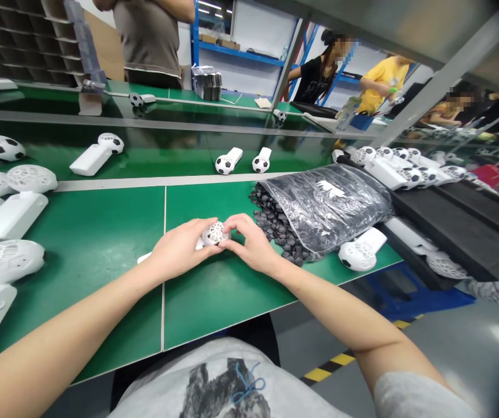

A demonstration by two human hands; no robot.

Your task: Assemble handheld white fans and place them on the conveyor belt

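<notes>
Small white football-patterned fan head (215, 234), lattice grille facing up, gripped narrowly between both hands, low over a green bench mat (227, 348). Left hand (183, 248) closed around one side, right hand (251, 244) curled over the other, the two almost meeting around it. Just beyond the right hand, a spill of black pellets (275, 223) sliding from the mouth of a black plastic bag (325, 206). To the right of the bag, a finished football fan (358, 252) lying on the mat's edge. Across a pale divider strip (144, 182), two more football fans (225, 164) standing on their heads side by side. Along the left side, white handle bodies (9, 216) and loose lattice grilles (5, 260). At the right, more football fans (392, 168) heaped on a black conveyor belt (449, 226). Farther off, beyond the bench, a co-worker in a grey top (149, 40), arms folded, and others in a black shirt (314, 78) and a yellow shirt (384, 81) near blue shelving (240, 58).
</notes>
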